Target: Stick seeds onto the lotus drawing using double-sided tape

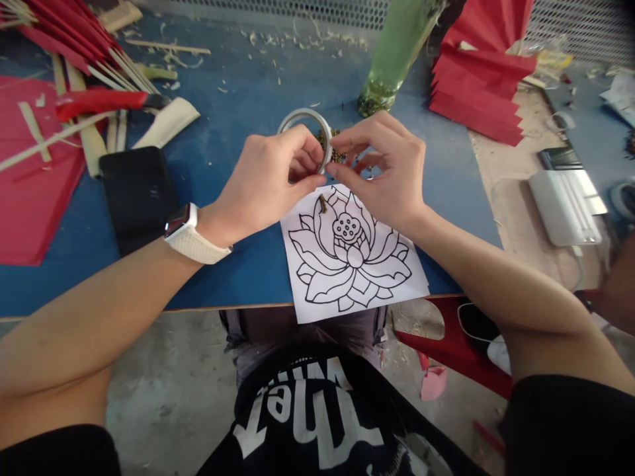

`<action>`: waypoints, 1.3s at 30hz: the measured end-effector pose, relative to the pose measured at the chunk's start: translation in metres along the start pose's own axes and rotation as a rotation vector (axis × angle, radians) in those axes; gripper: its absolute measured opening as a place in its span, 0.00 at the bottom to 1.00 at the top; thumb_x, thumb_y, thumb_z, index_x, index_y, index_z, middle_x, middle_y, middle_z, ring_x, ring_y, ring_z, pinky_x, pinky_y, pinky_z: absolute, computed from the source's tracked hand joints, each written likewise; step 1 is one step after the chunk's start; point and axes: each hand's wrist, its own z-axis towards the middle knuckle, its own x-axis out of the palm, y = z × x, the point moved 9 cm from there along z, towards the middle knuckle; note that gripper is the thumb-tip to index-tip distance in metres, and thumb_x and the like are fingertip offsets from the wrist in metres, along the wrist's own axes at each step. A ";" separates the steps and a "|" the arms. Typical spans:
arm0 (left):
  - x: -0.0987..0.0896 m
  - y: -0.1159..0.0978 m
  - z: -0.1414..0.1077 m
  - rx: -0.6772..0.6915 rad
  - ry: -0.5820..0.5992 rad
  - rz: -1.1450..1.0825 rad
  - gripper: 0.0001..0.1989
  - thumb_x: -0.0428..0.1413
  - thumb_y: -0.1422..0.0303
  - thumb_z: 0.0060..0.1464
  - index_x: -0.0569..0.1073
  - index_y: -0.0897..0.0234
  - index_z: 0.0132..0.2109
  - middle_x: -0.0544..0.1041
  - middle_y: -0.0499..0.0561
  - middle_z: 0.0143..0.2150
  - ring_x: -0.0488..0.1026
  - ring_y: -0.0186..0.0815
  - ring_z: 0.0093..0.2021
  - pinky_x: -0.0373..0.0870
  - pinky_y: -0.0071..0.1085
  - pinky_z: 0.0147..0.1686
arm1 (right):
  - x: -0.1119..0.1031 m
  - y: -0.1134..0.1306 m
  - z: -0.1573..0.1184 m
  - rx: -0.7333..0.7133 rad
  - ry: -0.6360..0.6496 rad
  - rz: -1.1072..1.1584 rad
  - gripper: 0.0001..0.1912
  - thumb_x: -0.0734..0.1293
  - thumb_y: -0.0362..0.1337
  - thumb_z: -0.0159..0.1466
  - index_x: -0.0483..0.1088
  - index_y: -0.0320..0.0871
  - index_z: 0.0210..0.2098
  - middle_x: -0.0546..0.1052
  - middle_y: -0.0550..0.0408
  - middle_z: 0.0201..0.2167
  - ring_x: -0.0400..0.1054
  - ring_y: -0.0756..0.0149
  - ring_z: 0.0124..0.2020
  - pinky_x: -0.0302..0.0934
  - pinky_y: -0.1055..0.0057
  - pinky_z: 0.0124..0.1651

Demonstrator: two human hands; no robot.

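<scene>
My left hand [262, 172] grips a roll of tape [307, 114], thumb and fingers closed on its near side, and the roll stands on edge. Against the roll's right side, my right hand [389, 165] pinches with thumb and index finger at the tape; a loose end cannot be made out. A small heap of green beans [338, 157] lies behind the fingers, partly hidden. Below both hands is a white sheet with a black-outlined lotus drawing [354, 271], its lower edge overhanging the table. A small dark green piece [323, 203] sits on an upper petal.
A clear green bottle [389, 59] stands behind my right hand. At left are a black phone [139, 195], a red-handled knife [102, 104], bamboo strips and red paper [34, 178]. Folded red paper [481, 86] and a white power bank [563, 206] lie at right.
</scene>
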 end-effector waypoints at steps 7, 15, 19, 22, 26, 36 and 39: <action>0.003 0.002 0.000 -0.013 0.002 -0.001 0.11 0.75 0.53 0.68 0.84 0.48 0.50 0.95 0.51 0.49 0.94 0.52 0.50 0.94 0.49 0.60 | -0.001 0.005 -0.002 -0.078 -0.003 -0.025 0.12 0.75 0.46 0.87 0.94 0.56 0.51 0.93 0.48 0.53 0.88 0.44 0.54 0.89 0.41 0.63; 0.003 0.004 0.001 -0.012 0.003 0.034 0.09 0.73 0.58 0.68 0.84 0.50 0.51 0.95 0.52 0.51 0.96 0.55 0.53 0.93 0.53 0.64 | 0.014 -0.007 0.003 -0.093 0.147 -0.121 0.12 0.69 0.51 0.91 0.82 0.54 0.56 0.84 0.42 0.61 0.83 0.46 0.56 0.88 0.46 0.65; -0.005 -0.001 0.004 -0.004 -0.036 0.049 0.12 0.72 0.54 0.67 0.78 0.46 0.50 0.96 0.50 0.50 0.96 0.54 0.51 0.94 0.52 0.59 | 0.017 -0.006 0.003 -0.128 0.175 -0.132 0.12 0.69 0.52 0.91 0.79 0.55 0.54 0.83 0.43 0.58 0.81 0.42 0.61 0.86 0.40 0.70; -0.007 -0.003 0.006 -0.018 -0.007 0.046 0.16 0.71 0.54 0.66 0.75 0.44 0.54 0.95 0.49 0.48 0.95 0.52 0.48 0.93 0.50 0.56 | 0.015 0.001 0.003 -0.171 0.166 -0.084 0.09 0.71 0.47 0.89 0.76 0.56 0.49 0.84 0.43 0.57 0.79 0.45 0.58 0.84 0.45 0.67; 0.000 -0.010 0.004 0.035 0.076 0.057 0.10 0.67 0.54 0.72 0.77 0.46 0.53 0.94 0.52 0.56 0.95 0.51 0.50 0.90 0.47 0.55 | 0.011 0.001 0.004 -0.182 0.120 0.024 0.10 0.70 0.45 0.89 0.72 0.56 0.48 0.87 0.44 0.56 0.80 0.50 0.55 0.83 0.51 0.62; -0.001 0.012 0.007 -0.119 0.156 -0.081 0.16 0.74 0.49 0.76 0.81 0.51 0.51 0.94 0.52 0.44 0.91 0.47 0.41 0.88 0.45 0.48 | 0.006 0.002 0.004 -0.324 0.007 0.301 0.26 0.64 0.68 0.93 0.66 0.56 0.48 0.89 0.50 0.49 0.90 0.50 0.50 0.88 0.49 0.55; 0.006 0.015 0.009 -0.129 0.244 -0.063 0.19 0.70 0.48 0.81 0.84 0.55 0.44 0.92 0.54 0.39 0.89 0.46 0.40 0.83 0.44 0.45 | 0.006 0.004 0.005 -0.321 0.019 0.326 0.29 0.65 0.71 0.90 0.66 0.56 0.46 0.88 0.50 0.47 0.88 0.51 0.48 0.88 0.50 0.53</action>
